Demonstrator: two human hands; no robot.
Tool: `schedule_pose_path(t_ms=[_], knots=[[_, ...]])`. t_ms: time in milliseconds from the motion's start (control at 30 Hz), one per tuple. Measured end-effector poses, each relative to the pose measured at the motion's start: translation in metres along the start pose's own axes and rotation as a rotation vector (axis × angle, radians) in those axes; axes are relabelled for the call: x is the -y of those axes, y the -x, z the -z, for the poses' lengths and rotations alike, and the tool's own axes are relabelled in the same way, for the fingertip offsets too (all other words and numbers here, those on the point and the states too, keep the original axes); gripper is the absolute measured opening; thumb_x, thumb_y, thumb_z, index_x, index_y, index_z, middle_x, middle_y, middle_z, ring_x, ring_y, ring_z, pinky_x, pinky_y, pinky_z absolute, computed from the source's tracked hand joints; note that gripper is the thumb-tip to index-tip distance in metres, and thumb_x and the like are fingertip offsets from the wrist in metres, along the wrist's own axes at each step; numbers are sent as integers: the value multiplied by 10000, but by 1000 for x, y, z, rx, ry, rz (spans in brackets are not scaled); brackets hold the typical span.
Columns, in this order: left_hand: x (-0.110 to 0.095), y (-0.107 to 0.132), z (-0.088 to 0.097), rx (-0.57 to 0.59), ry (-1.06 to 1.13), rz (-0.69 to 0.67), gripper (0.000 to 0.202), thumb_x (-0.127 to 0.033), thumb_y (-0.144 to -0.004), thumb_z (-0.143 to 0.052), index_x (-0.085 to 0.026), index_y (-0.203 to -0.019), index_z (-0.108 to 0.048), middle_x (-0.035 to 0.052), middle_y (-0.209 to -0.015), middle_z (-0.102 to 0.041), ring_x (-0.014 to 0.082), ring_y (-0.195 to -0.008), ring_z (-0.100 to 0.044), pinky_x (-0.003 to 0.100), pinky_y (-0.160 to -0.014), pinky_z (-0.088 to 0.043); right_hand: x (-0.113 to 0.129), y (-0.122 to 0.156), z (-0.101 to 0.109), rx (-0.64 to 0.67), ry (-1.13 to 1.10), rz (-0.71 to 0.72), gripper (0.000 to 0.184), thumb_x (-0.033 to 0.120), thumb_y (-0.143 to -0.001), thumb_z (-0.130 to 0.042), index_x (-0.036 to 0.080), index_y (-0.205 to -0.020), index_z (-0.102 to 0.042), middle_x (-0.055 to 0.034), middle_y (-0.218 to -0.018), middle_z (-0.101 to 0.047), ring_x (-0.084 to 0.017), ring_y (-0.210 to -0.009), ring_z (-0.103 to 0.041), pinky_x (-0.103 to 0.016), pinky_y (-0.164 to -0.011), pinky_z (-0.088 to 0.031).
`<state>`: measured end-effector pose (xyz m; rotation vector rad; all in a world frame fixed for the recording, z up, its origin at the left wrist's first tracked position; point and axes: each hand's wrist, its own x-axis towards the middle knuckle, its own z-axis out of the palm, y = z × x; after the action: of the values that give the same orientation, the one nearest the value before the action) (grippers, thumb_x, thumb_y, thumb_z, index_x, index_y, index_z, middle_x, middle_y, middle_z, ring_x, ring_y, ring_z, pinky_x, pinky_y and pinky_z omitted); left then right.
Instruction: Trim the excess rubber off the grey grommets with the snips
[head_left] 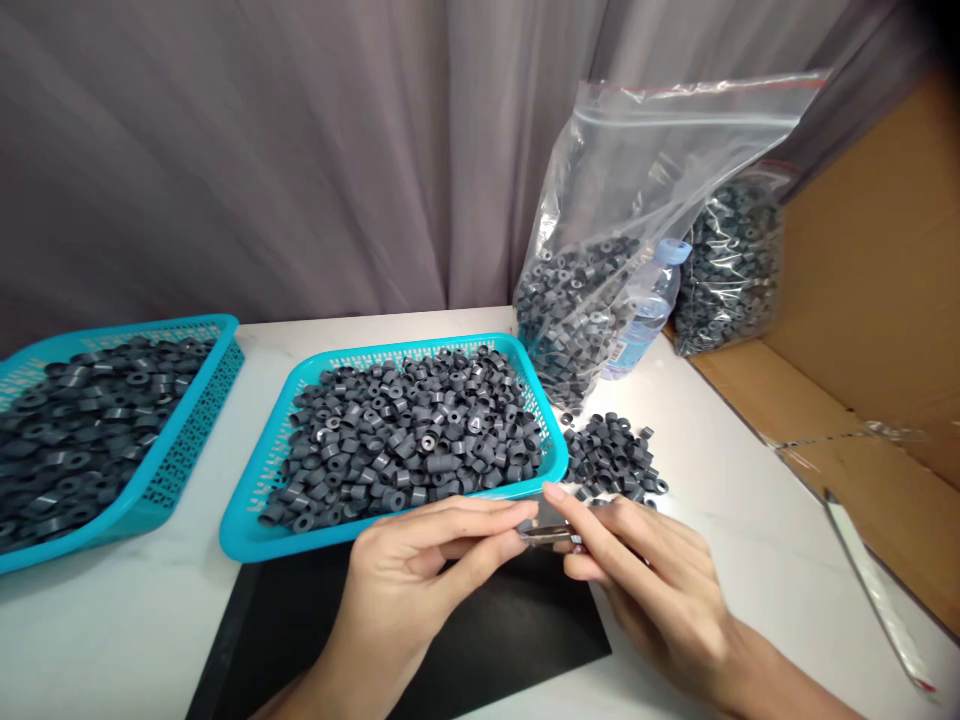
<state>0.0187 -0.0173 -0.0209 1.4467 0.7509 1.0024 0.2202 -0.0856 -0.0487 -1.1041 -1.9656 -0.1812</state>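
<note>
My left hand [409, 575] pinches a small dark grey plastic ring [523, 526] between thumb and fingertips, which cover most of it. Closed around a shiny metal nail clipper [553, 535] is my right hand [667, 585]. The clipper's jaw end points left and meets the ring. Both hands are over a black mat [487, 635], just in front of a blue basket [238, 530] full of similar grey rings [420, 430]. Beyond my right hand lies a loose pile of grey rings [611, 455].
A second blue basket [191, 420] of rings stands left. Behind the pile are a zip bag [570, 300] of rings and a water bottle [645, 310]. At right, an open cardboard box [870, 290] holds another filled bag [731, 265]. A long thin strip [874, 590] lies near its edge.
</note>
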Motion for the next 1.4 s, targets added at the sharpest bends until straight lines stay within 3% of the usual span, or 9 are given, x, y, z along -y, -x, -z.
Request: schedule_pose_path(t_ms=[567,900,1233,1400], knots=[[0,3,-2,-8,-43,-32,374,-37,-796,-735,-362,-951,-836,-56,-1005,-827,163,-934,-793,161,-864,-611,1,1,0,-9,4,7,443,127,-1033,-525,33,-1465,-494,-76,-805,-630,-140,-684,-550,-279,-595,-431],[1,4,-2,-48,-48,20,332,-75,-812,-745,-367,-941,-838,-74,-1003,-827,139,-945,-788,121,-864,-590,1,0,2,9,54,33,439,109,-1027,-531,20,-1455,-501,-72,-792,-631,-141,-683,-546,-283,-600,-422],[-2,4,-4,-51,-24,58,313,-77,-793,-755,-346,-925,-842,-74,-910,-831,134,-738,-802,117,-760,-619,0,3,0,-6,89,14,476,122,-1023,-540,45,-1489,-476,-66,-795,-618,-137,-679,-546,-279,-609,-428],[-3,3,-5,-40,51,82,352,-48,-791,-749,-352,-945,-835,-79,-878,-825,154,-730,-803,137,-761,-625,1,2,0,-12,91,2,487,134,-1026,-531,66,-1504,-466,-68,-819,-635,-140,-688,-577,-277,-613,-448]])
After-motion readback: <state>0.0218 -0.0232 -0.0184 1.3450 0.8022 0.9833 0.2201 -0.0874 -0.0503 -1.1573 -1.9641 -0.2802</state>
